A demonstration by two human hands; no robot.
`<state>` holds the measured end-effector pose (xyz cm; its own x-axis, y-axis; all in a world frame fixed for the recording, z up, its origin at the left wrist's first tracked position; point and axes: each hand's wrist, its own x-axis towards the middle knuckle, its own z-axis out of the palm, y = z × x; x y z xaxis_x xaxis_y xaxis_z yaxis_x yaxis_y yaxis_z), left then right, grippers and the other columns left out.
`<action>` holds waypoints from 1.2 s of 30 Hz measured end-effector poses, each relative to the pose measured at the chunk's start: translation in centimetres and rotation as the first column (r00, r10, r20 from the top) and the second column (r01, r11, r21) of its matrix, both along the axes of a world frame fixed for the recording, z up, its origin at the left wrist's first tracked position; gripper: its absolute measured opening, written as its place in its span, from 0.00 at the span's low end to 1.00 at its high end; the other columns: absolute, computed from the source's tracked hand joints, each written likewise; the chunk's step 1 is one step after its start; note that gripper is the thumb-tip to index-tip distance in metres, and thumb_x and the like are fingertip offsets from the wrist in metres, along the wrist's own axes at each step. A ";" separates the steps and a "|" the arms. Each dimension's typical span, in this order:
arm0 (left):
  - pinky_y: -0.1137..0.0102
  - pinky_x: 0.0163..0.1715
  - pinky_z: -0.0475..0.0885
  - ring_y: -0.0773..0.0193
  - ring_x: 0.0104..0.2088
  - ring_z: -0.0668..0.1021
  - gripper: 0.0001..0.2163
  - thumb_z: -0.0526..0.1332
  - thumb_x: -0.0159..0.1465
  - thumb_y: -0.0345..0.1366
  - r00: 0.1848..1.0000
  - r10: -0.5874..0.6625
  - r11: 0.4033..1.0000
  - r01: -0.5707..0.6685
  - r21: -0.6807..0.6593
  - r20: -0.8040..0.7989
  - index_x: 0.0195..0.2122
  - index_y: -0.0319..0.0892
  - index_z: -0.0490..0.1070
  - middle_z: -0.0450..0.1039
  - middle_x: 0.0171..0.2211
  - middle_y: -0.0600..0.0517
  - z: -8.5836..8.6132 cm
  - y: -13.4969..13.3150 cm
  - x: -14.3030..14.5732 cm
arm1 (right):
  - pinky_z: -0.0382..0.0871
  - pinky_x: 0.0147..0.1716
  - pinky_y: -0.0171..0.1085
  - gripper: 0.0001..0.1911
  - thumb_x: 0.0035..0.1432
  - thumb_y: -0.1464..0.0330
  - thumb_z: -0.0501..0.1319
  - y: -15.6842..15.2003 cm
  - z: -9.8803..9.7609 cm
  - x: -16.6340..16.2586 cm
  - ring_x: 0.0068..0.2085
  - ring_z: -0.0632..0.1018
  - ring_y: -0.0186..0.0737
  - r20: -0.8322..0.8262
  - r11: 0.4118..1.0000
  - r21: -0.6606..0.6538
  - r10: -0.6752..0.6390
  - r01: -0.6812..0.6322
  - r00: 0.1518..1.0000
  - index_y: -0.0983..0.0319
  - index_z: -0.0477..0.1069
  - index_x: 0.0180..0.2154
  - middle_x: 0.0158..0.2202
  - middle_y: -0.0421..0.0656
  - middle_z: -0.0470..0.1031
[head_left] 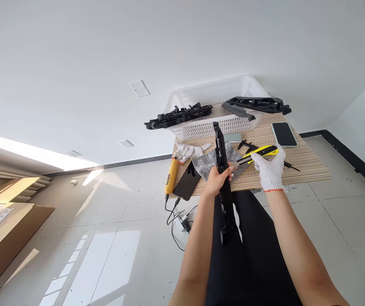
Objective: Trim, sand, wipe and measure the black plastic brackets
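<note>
My bare left hand (217, 180) is wrapped round a long black plastic trim part (221, 146), which stands lengthwise over the table's front edge and my lap. In my right hand (270, 170), which wears a white knit glove, is a yellow utility knife (262, 153). Its blade points left and reaches close to the trim part by my left fingers; whether it touches cannot be told. Under the trim part lies a grey cloth (204, 163). A black caliper (248, 145) lies just behind the knife, partly hidden by it.
A white plastic basket (201, 127) at the back carries black trim parts (182, 115) across its rim. Around the table (310, 163) lie a yellow power tool (171, 176), a dark phone (187, 182), a second phone (283, 134) and a white glove (187, 151). Cables (172, 216) hang at the left.
</note>
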<state>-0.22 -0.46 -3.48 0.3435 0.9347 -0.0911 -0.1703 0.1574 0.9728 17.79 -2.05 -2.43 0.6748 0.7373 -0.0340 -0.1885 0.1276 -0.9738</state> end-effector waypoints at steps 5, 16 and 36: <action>0.73 0.27 0.66 0.72 0.23 0.70 0.17 0.72 0.56 0.45 1.000 0.004 0.999 -0.005 -0.034 -0.009 0.41 0.39 0.76 0.71 0.25 0.54 0.2 0.0 0.0 | 0.72 0.20 0.32 0.48 0.39 0.68 0.76 0.1 -0.2 0.0 0.25 0.75 0.32 -0.016 0.999 0.015 -0.034 0.034 0.999 0.53 0.56 0.59 0.34 0.33 0.72; 0.73 0.26 0.62 0.71 0.22 0.69 0.20 0.71 0.56 0.46 1.000 -0.009 1.000 0.009 -0.001 -0.027 0.45 0.38 0.76 0.67 0.23 0.57 0.2 0.0 0.1 | 0.74 0.18 0.32 0.50 0.34 0.68 0.78 0.1 -0.1 -0.2 0.25 0.76 0.31 0.009 0.987 -0.063 -0.145 0.145 0.989 0.53 0.55 0.56 0.40 0.35 0.70; 0.72 0.26 0.64 0.70 0.22 0.70 0.20 0.70 0.57 0.48 0.999 -0.039 0.999 0.039 -0.004 0.012 0.43 0.37 0.75 0.67 0.22 0.57 0.2 0.2 0.2 | 0.71 0.21 0.30 0.50 0.45 0.65 0.75 -0.1 -0.3 0.2 0.23 0.73 0.28 -0.025 0.999 0.036 0.027 -0.026 0.999 0.48 0.51 0.64 0.36 0.33 0.73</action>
